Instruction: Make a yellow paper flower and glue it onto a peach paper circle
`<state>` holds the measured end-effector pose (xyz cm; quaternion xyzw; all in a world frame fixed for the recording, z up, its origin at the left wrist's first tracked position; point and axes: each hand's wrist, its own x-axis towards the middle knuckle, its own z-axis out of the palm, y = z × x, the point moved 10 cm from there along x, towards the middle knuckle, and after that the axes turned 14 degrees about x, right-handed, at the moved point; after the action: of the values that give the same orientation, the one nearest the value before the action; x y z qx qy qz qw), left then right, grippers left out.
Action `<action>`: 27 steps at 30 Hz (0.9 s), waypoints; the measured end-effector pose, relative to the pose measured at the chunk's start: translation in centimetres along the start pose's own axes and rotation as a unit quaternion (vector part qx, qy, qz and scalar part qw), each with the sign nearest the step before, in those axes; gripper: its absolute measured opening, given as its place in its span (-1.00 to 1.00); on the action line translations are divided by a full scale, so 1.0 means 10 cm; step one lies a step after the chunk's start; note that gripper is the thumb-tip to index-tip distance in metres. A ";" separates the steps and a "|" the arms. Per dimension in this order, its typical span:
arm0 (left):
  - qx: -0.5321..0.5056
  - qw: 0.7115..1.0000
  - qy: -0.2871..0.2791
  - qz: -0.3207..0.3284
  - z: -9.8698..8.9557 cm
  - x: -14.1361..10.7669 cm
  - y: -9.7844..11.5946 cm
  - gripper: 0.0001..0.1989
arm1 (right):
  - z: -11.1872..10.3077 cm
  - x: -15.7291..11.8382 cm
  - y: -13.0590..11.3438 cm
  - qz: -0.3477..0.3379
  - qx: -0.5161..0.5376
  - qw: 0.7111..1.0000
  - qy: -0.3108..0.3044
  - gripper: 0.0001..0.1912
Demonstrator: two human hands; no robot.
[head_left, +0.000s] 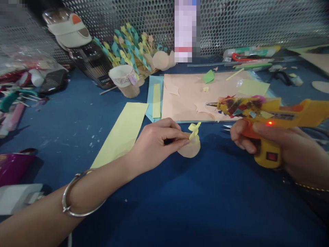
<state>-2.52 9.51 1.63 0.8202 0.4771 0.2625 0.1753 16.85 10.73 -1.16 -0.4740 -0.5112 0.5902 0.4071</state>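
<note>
Between the thumb and fingers of my left hand (161,139) is a small paper piece: a twisted yellow paper strip (194,131) standing on a pale round paper disc (189,150). The fingers cover part of the disc. My right hand (277,140) is wrapped round the handle of a yellow glue gun (268,154). Its red light is lit, and scraps of coloured paper cling to its barrel. The metal nozzle points left, above the peach paper sheets (185,103) and apart from the piece in my left hand.
A wide yellow paper strip (123,128) lies left of the sheets. Behind it stand a paper cup (124,80), a dark bottle (89,58) and several twisted paper stems with stars (131,44). Scissors with teal handles (11,99) lie at left. A metal mesh panel (144,17) closes the back.
</note>
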 end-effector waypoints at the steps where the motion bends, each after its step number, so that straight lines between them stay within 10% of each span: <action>1: 0.000 1.000 0.000 0.000 0.00 0.00 0.00 -0.91 | 0.00 0.00 0.00 0.001 0.000 1.000 0.000 -0.70; 27: -0.007 1.000 0.000 0.004 0.00 0.00 0.00 -0.90 | -0.01 0.00 0.02 -0.007 -0.005 1.000 -0.008 -0.72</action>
<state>-2.48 9.50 1.65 0.8208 0.4717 0.2671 0.1801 16.94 10.73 -1.34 -0.4675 -0.5212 0.5883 0.4046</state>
